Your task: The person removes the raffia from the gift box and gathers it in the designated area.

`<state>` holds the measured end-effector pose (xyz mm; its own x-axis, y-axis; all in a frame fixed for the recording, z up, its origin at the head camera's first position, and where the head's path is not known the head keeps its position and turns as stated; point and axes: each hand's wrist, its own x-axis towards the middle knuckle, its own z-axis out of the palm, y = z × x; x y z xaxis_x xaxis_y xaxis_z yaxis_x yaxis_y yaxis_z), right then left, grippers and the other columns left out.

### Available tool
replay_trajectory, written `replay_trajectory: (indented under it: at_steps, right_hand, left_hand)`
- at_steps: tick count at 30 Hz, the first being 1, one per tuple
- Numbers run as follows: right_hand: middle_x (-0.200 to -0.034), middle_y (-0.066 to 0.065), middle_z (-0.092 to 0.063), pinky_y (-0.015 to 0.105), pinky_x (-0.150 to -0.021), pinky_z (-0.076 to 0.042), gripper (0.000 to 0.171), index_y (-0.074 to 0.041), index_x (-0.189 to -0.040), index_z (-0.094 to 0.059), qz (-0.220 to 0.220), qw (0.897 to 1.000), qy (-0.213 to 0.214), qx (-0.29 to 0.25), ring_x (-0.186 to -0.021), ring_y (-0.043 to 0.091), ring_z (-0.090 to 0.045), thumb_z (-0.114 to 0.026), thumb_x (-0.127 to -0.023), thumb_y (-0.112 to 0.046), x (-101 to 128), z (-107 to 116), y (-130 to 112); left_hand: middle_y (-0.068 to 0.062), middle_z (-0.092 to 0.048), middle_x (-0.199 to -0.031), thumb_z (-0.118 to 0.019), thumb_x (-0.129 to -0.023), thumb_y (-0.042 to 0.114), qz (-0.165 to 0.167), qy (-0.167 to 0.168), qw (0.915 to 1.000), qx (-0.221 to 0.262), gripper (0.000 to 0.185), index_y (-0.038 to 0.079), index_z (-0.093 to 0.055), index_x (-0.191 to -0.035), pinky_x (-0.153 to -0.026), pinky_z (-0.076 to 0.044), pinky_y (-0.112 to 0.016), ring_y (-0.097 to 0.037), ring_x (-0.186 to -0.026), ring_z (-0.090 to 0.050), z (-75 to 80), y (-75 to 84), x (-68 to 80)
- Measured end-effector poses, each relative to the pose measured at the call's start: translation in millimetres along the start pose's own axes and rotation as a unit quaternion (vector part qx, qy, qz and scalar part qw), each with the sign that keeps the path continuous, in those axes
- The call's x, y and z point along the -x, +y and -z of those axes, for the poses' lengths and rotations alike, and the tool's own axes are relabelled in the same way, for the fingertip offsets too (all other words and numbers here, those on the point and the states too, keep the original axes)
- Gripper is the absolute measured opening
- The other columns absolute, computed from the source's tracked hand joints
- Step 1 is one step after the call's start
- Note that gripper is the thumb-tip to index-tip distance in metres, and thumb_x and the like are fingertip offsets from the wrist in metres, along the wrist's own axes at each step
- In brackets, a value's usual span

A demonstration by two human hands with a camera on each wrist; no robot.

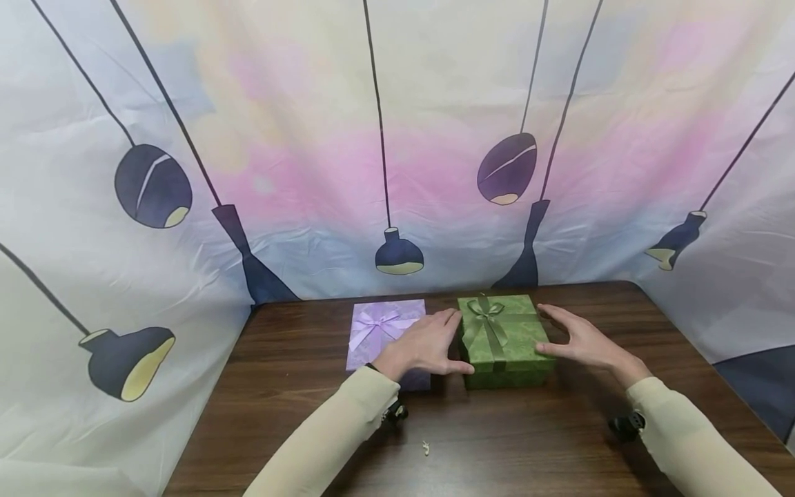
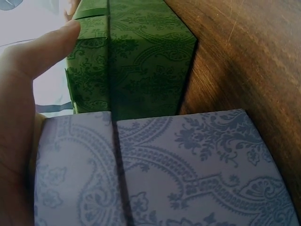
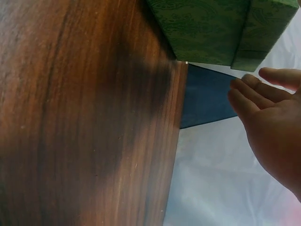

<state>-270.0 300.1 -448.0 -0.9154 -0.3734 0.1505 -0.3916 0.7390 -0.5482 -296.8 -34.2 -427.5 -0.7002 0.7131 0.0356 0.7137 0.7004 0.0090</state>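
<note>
A green patterned gift box [image 1: 518, 345] with a lid and a green ribbon bow [image 1: 486, 316] sits toward the back of the table. At its left side is my left hand [image 1: 425, 346], fingers extended, the thumb by the front left corner of the lid. My right hand [image 1: 584, 339] is on the opposite side, fingers spread and straight, its thumb at the lid's right edge. In the right wrist view those fingers [image 3: 247, 96] appear beside the box wall, not curled round it. Left of the green box lies a lavender gift box [image 1: 365, 353] with a pale bow, partly hidden under my left hand and forearm.
The brown wooden table [image 1: 279, 386] backs onto a hanging cloth [image 1: 310, 138] printed with dark lamps. A tiny pale scrap [image 1: 425, 448] lies near the front middle. Dark wrist cameras hang beneath both sleeves, close over the tabletop.
</note>
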Motion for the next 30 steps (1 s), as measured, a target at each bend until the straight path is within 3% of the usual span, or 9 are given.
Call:
replay_trajectory:
  at_steps: [21,30]
  right_hand:
    - [-0.152,0.03,-0.031,0.067,-0.101,-0.034,0.1,0.001,-0.151,-0.027,0.032,0.999,-0.019,-0.019,-0.136,0.051,-0.032,-0.081,-0.077,-0.037,0.2,-2.7,6.1]
    - [-0.153,0.032,-0.027,0.068,-0.101,-0.034,0.104,0.003,-0.152,-0.022,0.042,0.998,-0.031,-0.023,-0.136,0.053,-0.03,-0.081,-0.076,-0.035,1.6,-3.4,5.3]
  left_hand:
    - [-0.017,-0.034,-0.155,-0.055,-0.078,0.077,0.008,-0.013,0.9999,0.001,0.108,0.003,-0.027,-0.152,-0.118,-0.028,-0.037,-0.028,-0.143,-0.033,2.2,1.0,-2.3]
    - [-0.018,-0.035,-0.154,-0.053,-0.078,0.079,-0.009,-0.011,0.9998,-0.012,0.11,-0.001,-0.029,-0.15,-0.118,-0.028,-0.035,-0.027,-0.143,-0.033,3.2,2.3,-2.5]
